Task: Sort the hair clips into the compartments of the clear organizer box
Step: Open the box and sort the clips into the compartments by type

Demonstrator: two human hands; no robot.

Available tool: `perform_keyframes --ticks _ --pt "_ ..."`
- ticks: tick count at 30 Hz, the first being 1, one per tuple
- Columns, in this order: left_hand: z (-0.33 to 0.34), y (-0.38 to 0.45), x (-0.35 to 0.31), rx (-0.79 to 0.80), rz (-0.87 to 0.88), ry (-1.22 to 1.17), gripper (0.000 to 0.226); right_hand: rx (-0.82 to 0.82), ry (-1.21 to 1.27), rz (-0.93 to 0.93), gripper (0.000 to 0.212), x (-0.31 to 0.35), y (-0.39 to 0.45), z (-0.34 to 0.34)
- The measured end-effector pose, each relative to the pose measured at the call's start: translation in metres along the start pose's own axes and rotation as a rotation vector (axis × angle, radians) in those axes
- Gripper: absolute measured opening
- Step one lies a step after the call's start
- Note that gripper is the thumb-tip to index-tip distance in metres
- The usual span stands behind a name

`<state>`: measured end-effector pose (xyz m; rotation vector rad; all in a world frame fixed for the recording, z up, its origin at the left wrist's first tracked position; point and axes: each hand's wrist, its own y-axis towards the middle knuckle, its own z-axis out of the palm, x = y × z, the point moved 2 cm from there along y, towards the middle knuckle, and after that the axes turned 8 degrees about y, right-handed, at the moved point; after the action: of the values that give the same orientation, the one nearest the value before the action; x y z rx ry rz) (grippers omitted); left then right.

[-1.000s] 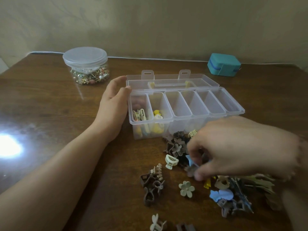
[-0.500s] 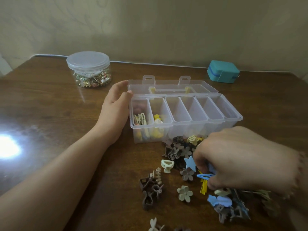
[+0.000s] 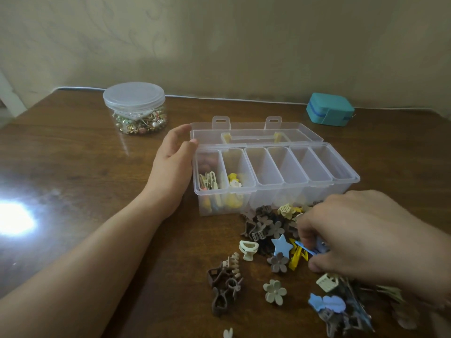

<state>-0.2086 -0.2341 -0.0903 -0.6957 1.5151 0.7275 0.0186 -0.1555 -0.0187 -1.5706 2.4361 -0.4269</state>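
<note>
Pinching a blue snap clip (image 3: pixel 308 250) in my right hand (image 3: pixel 366 237), I lift it straight up, clear of the pile, while my flat left hand (image 3: pixel 172 167) steadies the organizer box (image 3: pixel 275 189).

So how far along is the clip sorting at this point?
Early. In the organizer box, only the two leftmost compartments hold clips; the other four look empty. The right hand pinches a blue clip over the loose pile, while the left hand rests against the box's end. Most clips lie unsorted on the table.
</note>
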Motion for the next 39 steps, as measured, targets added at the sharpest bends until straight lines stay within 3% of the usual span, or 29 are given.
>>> perform_keyframes --ticks 10,14,18,21,23,26,30,36,39 --pt "0.0 0.0 0.001 0.002 -0.017 -0.008 0.036 -0.091 -0.001 -0.081 0.01 0.005 -0.001 0.008" --pt "0.0 0.0 0.001 0.007 -0.011 -0.008 0.038 -0.247 0.048 -0.223 0.014 0.006 -0.001 0.007" --pt "0.0 0.0 0.0 0.015 -0.01 -0.003 0.037 -0.389 0.172 -0.537 0.003 0.006 -0.001 -0.001" --pt "0.0 0.001 0.002 0.019 -0.011 -0.003 0.038 -0.629 0.223 -0.774 0.003 0.008 0.005 -0.016" --pt "-0.001 0.001 0.003 0.019 -0.011 -0.006 0.04 -0.777 0.114 -0.799 0.007 0.009 0.019 -0.027" --pt "-0.001 0.001 0.003 0.022 -0.011 -0.002 0.04 -0.873 -0.019 -0.748 0.013 0.008 0.046 -0.033" --pt "-0.001 0.001 0.003 0.025 -0.019 0.002 0.04 -0.793 -0.073 -0.648 0.012 0.006 0.065 -0.029" --pt "-0.001 0.001 0.002 0.007 -0.011 0.029 0.037 -0.829 0.142 -0.596 0.009 -0.007 0.03 -0.029" --pt "-0.001 0.001 0.002 0.015 -0.013 0.032 0.038 -0.592 0.343 -0.657 0.005 -0.013 0.011 -0.021"
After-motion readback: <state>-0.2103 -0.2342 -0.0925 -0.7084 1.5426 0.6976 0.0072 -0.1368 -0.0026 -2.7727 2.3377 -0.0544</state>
